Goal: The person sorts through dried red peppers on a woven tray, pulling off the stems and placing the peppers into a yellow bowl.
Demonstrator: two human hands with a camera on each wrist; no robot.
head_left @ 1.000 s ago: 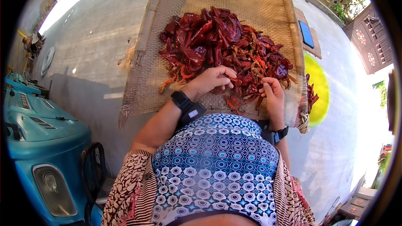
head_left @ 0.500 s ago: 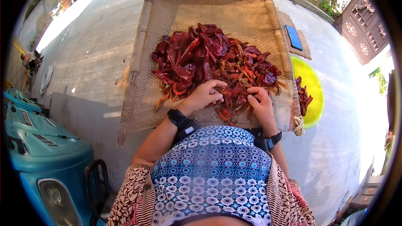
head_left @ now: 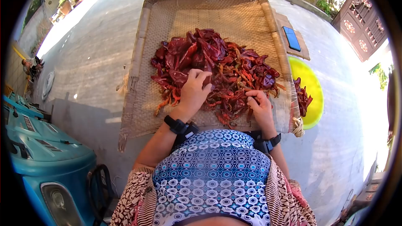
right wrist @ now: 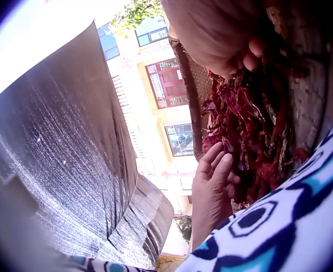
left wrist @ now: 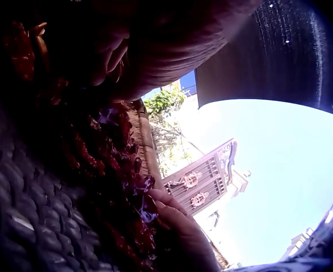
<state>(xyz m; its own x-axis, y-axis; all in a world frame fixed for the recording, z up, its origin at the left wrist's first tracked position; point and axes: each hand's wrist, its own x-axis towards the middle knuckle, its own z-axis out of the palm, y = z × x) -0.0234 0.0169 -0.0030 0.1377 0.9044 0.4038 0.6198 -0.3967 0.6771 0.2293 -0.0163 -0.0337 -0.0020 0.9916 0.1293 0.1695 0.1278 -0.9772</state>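
Note:
A heap of dark red dried peppers point(head_left: 180, 52) lies on a woven tray point(head_left: 213, 6), with smaller orange-red, shrivelled ones at its right and front. Over the front left of the heap, the left hand point(head_left: 193, 94) reaches with bent fingers among large peppers, its thumb apart from them; its fingertips are partly hidden. The right hand point(head_left: 262, 111) pinches a small dried pepper between thumb and forefinger at the front right edge. In the right wrist view the left hand point(right wrist: 209, 192) touches the peppers point(right wrist: 240, 113), and the right hand point(right wrist: 217, 34) has curled fingers.
Right of the tray, a yellow round container point(head_left: 316, 94) bears more red peppers point(head_left: 302, 98). A blue-screened phone point(head_left: 292, 38) lies on a board point(head_left: 303, 52) beyond it. A teal vehicle point(head_left: 54, 142) stands at the left, near a dark chair point(head_left: 98, 186).
The left hand has moved away from the right hand, up and left onto the larger peppers. The right hand stays near the front right of the heap. The head view has shifted slightly.

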